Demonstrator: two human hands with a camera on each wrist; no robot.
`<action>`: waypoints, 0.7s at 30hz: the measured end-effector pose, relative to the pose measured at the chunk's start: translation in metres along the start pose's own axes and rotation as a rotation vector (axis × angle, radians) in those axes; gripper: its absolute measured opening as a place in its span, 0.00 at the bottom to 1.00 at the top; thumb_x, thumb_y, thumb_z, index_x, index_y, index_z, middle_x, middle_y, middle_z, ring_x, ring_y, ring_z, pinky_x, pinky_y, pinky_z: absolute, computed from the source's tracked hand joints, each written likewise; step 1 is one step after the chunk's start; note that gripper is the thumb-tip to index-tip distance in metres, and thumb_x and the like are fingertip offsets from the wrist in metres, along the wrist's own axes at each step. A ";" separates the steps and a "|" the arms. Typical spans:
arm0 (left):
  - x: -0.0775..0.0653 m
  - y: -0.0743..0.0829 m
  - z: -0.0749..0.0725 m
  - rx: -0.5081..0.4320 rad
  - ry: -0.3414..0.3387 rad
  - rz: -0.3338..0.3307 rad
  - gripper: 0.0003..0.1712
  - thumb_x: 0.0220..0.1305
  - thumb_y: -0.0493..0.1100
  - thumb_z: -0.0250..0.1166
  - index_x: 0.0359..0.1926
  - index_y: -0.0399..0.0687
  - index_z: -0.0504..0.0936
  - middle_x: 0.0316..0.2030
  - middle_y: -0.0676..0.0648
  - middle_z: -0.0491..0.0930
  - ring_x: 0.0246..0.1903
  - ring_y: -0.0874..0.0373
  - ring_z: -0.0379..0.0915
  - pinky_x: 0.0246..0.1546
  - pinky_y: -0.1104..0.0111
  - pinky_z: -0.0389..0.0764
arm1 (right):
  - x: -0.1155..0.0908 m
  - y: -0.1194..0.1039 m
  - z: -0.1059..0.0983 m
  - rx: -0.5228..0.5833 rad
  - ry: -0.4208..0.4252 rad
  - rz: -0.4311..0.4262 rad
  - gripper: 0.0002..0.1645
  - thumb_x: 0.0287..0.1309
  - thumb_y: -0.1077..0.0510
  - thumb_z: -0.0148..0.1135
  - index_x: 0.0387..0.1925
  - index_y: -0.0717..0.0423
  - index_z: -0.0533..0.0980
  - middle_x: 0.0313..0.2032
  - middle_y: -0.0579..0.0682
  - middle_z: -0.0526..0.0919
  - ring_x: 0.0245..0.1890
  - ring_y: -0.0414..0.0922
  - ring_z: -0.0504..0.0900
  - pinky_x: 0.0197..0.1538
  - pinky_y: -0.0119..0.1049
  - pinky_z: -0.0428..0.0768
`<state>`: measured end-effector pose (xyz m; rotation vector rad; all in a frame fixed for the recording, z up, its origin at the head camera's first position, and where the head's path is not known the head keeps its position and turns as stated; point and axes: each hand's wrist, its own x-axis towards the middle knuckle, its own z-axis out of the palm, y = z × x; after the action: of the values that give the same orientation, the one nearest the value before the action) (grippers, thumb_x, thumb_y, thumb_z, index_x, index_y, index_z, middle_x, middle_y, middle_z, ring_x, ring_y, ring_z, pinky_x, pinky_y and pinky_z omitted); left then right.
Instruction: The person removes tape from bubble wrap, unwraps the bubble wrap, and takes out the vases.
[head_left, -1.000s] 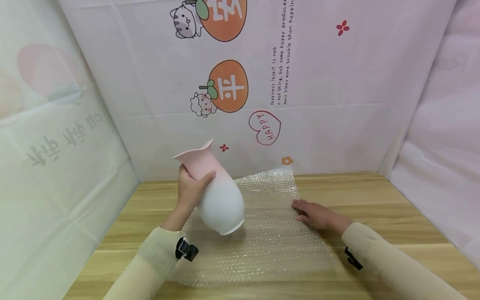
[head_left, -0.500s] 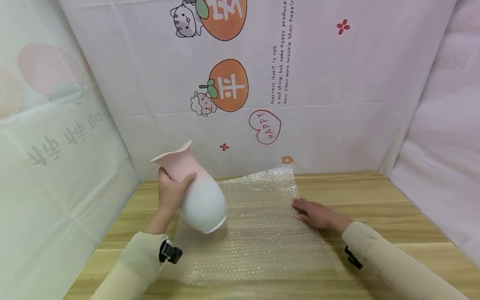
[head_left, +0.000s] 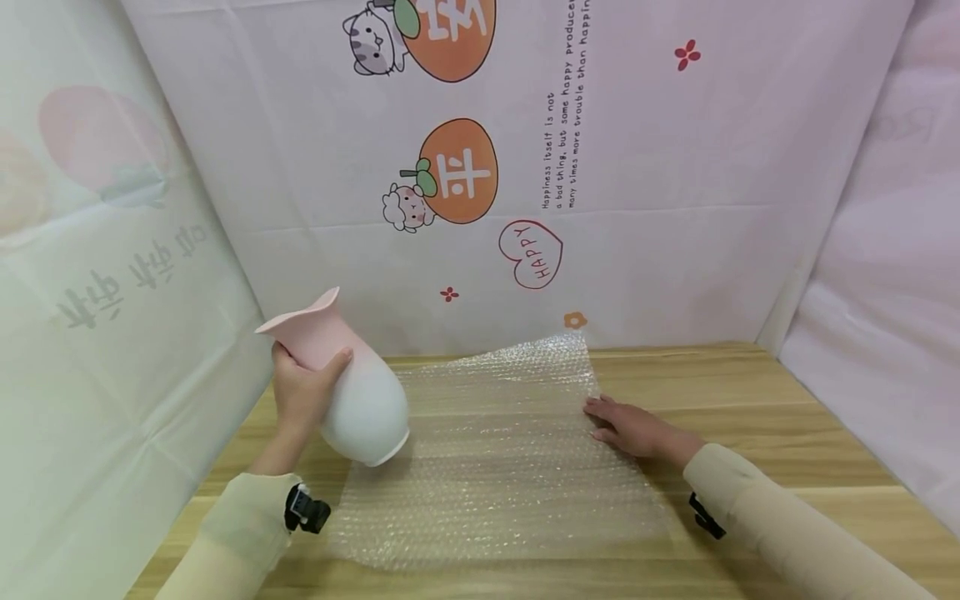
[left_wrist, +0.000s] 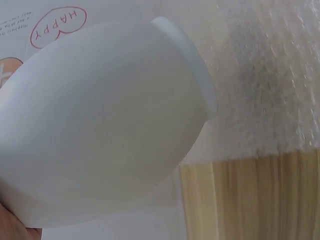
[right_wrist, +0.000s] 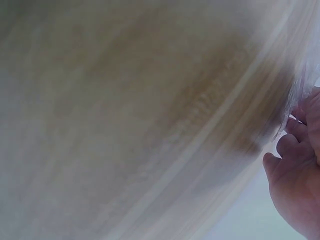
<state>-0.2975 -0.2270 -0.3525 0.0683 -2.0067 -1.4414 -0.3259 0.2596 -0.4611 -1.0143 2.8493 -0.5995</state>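
A vase [head_left: 363, 400], pink at its flared, wavy mouth and white toward the base, is held by my left hand [head_left: 303, 396]. The fingers go round its neck, with the thumb across the near side. It tilts, mouth up to the left and base down to the right, above the left part of a bubble wrap sheet [head_left: 510, 467]. In the left wrist view the white body [left_wrist: 100, 115] hides most of that hand. My right hand [head_left: 633, 429] rests at the right edge of the bubble wrap, fingertips touching it; some fingers [right_wrist: 295, 145] look slightly bent in the right wrist view.
The sheet lies over a wood-grain tabletop [head_left: 720, 383], its far edge raised near the back wall. A printed white cloth [head_left: 637, 250] hangs behind, and pale cloth walls [head_left: 135, 333] close in both sides. Small black cameras [head_left: 306, 510] sit on the wrists.
My left hand has carried the vase leftward across the bubble wrap, keeping the same tilt. More of the sheet's left part shows. The right hand has stayed put.
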 end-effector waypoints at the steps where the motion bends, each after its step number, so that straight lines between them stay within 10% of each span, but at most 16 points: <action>1: 0.001 -0.001 -0.002 0.008 0.009 0.001 0.51 0.49 0.46 0.76 0.66 0.34 0.56 0.53 0.35 0.69 0.51 0.45 0.68 0.53 0.51 0.69 | 0.000 0.000 0.000 -0.002 0.000 -0.001 0.30 0.69 0.58 0.55 0.64 0.74 0.64 0.66 0.71 0.61 0.66 0.71 0.55 0.63 0.63 0.57; 21: 0.012 -0.023 -0.040 0.107 0.152 0.003 0.54 0.46 0.47 0.76 0.68 0.35 0.56 0.55 0.33 0.70 0.52 0.43 0.67 0.53 0.50 0.66 | 0.000 -0.005 0.001 -0.059 0.016 -0.032 0.28 0.69 0.61 0.54 0.62 0.77 0.65 0.64 0.74 0.63 0.64 0.70 0.60 0.63 0.61 0.59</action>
<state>-0.2928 -0.2739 -0.3602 0.2147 -1.9567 -1.2870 -0.3228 0.2554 -0.4597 -1.0703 2.8856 -0.5316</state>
